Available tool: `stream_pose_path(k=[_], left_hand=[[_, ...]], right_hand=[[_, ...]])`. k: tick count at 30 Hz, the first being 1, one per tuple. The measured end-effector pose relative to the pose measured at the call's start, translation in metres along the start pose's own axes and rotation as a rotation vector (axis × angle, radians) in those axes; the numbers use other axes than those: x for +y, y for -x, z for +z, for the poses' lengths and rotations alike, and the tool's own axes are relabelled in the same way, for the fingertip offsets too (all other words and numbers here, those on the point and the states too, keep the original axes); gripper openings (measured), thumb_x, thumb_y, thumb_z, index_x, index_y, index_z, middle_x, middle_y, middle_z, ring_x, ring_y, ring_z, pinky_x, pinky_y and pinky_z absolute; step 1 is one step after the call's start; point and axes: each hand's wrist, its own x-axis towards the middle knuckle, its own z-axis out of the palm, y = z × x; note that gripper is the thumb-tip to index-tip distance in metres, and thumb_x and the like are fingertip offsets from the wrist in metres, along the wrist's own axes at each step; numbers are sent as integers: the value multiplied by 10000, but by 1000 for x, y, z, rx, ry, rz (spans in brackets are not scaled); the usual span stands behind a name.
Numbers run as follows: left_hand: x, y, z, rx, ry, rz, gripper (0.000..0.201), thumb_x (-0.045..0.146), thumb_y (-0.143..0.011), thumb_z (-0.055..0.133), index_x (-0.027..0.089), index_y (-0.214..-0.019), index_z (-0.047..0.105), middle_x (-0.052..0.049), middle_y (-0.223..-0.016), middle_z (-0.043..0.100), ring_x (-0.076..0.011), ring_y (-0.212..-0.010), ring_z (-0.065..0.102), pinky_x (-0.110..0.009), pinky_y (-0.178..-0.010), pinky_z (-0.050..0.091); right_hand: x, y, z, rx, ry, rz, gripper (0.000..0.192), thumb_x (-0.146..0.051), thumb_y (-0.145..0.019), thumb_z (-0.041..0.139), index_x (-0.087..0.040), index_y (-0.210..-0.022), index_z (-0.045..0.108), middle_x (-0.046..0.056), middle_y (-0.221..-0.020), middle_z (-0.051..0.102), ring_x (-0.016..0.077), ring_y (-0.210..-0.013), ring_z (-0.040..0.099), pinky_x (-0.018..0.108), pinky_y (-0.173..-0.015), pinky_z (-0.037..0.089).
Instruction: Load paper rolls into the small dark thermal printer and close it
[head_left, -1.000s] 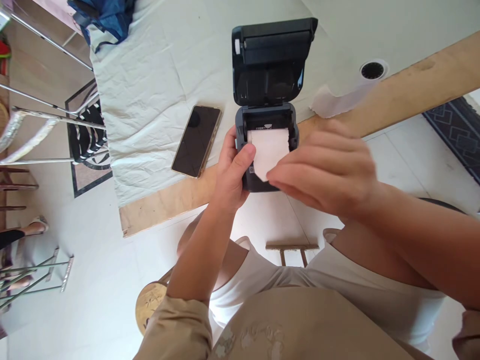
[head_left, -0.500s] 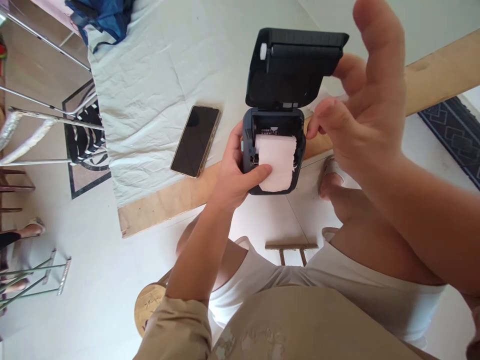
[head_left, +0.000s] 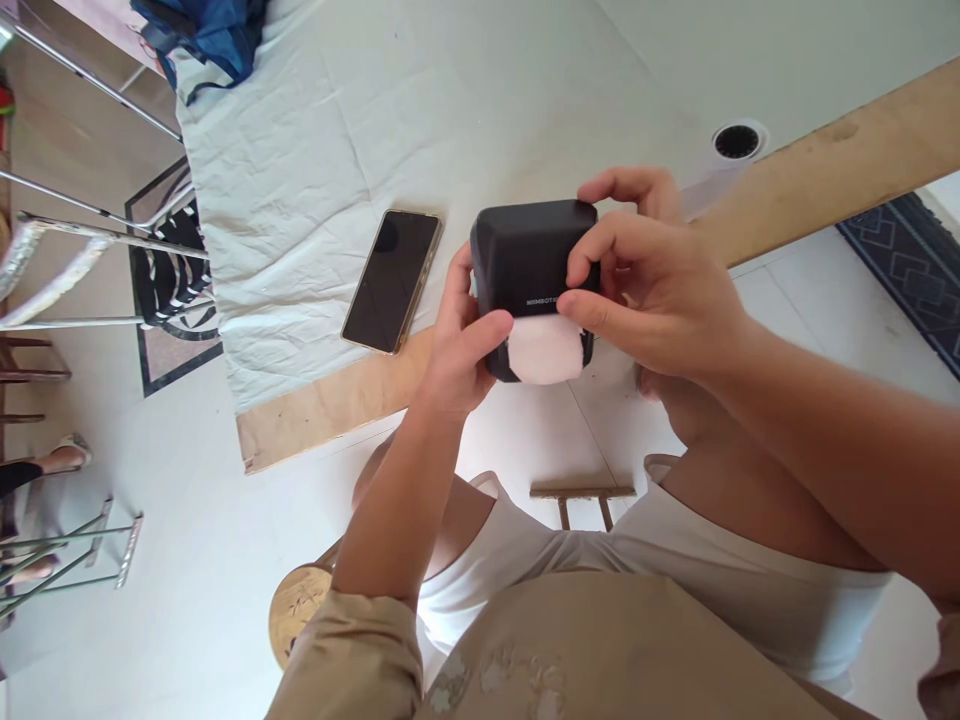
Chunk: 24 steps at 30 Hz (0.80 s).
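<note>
A black label printer [head_left: 525, 250] is held up over the table's near edge, its lid down over the body. A strip of white paper [head_left: 545, 350] sticks out from under the lid's front edge. My left hand [head_left: 469, 345] grips the printer's left side, thumb near the lid's front corner. My right hand [head_left: 645, 270] is closed around the right side, with thumb and fingers on the lid near the printed lettering. Whether the lid is fully latched I cannot tell.
A dark-screened phone [head_left: 393, 282] lies on the pale tablecloth [head_left: 300, 200], left of the printer. A round white-rimmed object with a dark centre [head_left: 737, 141] is at the right. Blue fabric [head_left: 214, 45] sits far left. A wooden stool [head_left: 296, 610] stands below.
The printer's lid has swung down from standing open and now covers the paper roll. My right hand has come down from beside the raised lid onto it. My left hand keeps its hold.
</note>
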Motion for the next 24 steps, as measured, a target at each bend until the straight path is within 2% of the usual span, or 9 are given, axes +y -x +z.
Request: stream_pose_path(k=[2,4,6,10,14,18,22,24], left_hand=[[1,0,2,37,3,4,809,738,-746,969,325,-1369,661,-71,-1243,760,-420,-1450,705,-457,-1016,704],[4,-2,5,73,-17,-12,792,725,-719,997,304,-1309,678,-79,-1225,757,-435,-1477,686,-489,-1057,700],[7,-6,6,80,-32,-16,767,673,-698,1025,279,-1264,690,-86,-1191,757,-450,-1465,689,-508,-1058,700],[13,-16,4,20,-41,20,669,610,-730,1013,262,-1215,711,-81,-1154,755,-427,-1382,737,-488,-992,717],[11,-20,-3,10,-24,-7,659,625,-751,989,267,-1232,714,-79,-1101,745,-414,-1331,760,-477,-932,725],[10,-17,-5,62,-36,-18,696,641,-727,1005,263,-1239,723,-80,-1091,743,-436,-1395,724,-484,-991,709],[11,-15,-3,-5,-32,48,565,617,-820,955,297,-1241,758,-57,-1150,773,-392,-1498,662,-475,-1105,676],[12,-15,-2,-66,-30,65,503,685,-870,895,314,-1190,776,-51,-1175,795,-372,-1538,629,-457,-1153,653]], right_hand=[[-1,2,4,9,-65,76,287,-335,-1046,716,-299,-1324,656,69,-1002,680,252,-1136,723,309,-697,612],[3,3,8,3,-109,129,548,-344,-1032,753,-326,-1534,532,58,-1174,715,207,-1039,747,311,-736,637],[12,2,11,-33,-124,132,695,-379,-1023,785,-343,-1624,437,50,-1275,726,178,-971,763,317,-779,661],[31,-6,14,-149,-242,134,730,-427,-1035,778,-357,-1647,386,41,-1317,742,168,-973,785,282,-731,659],[31,-11,17,-109,-192,125,671,-406,-1039,774,-339,-1613,433,34,-1247,752,160,-950,763,270,-720,645],[24,-12,23,-111,-218,138,660,-357,-1028,754,-322,-1605,435,48,-1251,741,161,-972,745,242,-676,612],[24,-9,25,-98,-251,185,731,-394,-1005,768,-313,-1634,405,58,-1291,713,162,-975,741,227,-642,593],[26,-7,23,-92,-230,203,731,-387,-998,780,-333,-1635,426,54,-1299,708,159,-960,737,234,-666,594]])
